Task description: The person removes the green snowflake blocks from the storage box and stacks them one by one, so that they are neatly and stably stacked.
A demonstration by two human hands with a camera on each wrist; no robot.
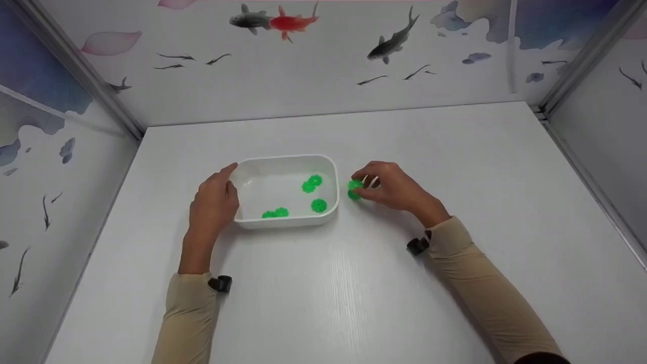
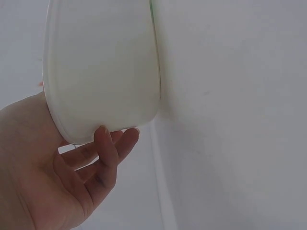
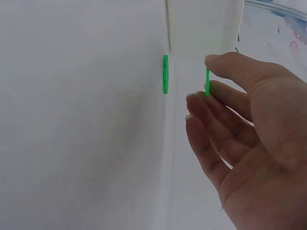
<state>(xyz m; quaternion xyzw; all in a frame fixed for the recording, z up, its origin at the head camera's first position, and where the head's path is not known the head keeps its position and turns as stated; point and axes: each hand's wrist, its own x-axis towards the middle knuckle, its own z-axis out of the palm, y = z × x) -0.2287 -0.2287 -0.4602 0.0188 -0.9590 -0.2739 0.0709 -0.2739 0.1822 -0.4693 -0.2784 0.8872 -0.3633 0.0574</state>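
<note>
A white rectangular tray (image 1: pixel 288 222) with rounded corners stands on the table. My left hand (image 1: pixel 213 203) holds its left end, thumb and fingers curled at the end wall in the left wrist view. Just off the tray's right end, my right hand (image 1: pixel 394 187) pinches a thin green flower-shaped disc (image 3: pixel 207 82) between thumb and fingertip. Below it, a second green disc (image 3: pixel 165 74) lies flat on the table. Inside the tray are several similar discs: a pair of green discs (image 1: pixel 312 183), a single green disc (image 1: pixel 319 205), and a partly hidden pair (image 1: pixel 275 213) near the front wall.
The white table (image 1: pixel 323 293) extends around the tray. A printed panel (image 1: pixel 323 71) with fish stands behind it, with further panels at the left and right. Small black cameras (image 1: pixel 418 246) sit at both sleeve cuffs.
</note>
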